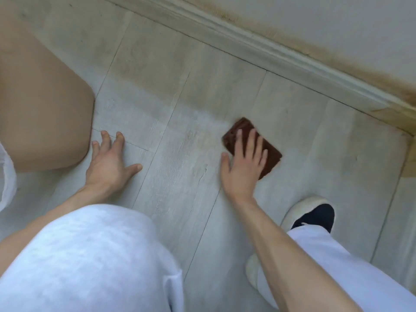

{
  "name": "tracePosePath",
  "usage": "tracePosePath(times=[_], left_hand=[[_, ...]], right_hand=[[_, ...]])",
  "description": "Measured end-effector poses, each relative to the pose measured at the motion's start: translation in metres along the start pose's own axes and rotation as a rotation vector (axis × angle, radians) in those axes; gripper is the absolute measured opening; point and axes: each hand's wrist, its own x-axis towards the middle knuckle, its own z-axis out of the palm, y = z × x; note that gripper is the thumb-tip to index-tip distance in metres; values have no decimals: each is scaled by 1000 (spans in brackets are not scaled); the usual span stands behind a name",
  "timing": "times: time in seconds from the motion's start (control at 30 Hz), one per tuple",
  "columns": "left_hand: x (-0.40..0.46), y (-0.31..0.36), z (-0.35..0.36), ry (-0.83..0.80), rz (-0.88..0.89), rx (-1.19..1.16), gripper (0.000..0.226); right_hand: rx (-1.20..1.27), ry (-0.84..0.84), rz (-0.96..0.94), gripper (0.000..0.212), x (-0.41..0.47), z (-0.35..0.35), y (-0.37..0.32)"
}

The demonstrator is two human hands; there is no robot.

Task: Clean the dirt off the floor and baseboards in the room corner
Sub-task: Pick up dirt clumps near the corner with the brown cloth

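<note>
Here the right hand is laid flat on a brown sponge, fingers straight and spread, so the grip is apart and pressing, not curled round anything. The sponge is seen under the fingers and just beyond the fingertips, its far end sticking out toward the baseboard; the near right corner shows past the little-finger side. The thumb is off the sponge, resting on the floor to the left of it. The sponge edges are blurred.

The left hand is planted on the floor well to the left of the right hand, fingers spread and straight, nothing held, so this grip is apart too. A tan rounded object is just left of those fingers; what it is cannot be told.

Yellowish-brown dirt is visible on the floor planks beyond both hands, between the sponge and the baseboard, and more staining is seen along the wall above the baseboard and in the corner, beyond and right of the right hand. The floor nearer the hands looks paler.

Light grey trousers fill the near side, and a white shoe with a dark opening is set on the floor near and right of the right wrist.
</note>
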Motion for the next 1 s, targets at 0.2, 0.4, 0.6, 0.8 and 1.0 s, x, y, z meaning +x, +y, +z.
tracePosePath(times=[0.2,0.4,0.6,0.8,1.0], left_hand=[[3,39,-27,-2,86,-26,89],[18,139,-77,-1,357,-44,79],[19,252,-97,-164,689,100,67],[11,318,-45,-372,890,437,61],[-1,343,-4,-490,931,539,56]], right_hand=[[177,-328,-523,65,-39,-6,-44],[670,-760,-186,29,62,-117,-18],[829,-633,332,24,115,-242,136],[844,-129,873,31,44,-236,285],[815,234,947,36,11,-182,308]])
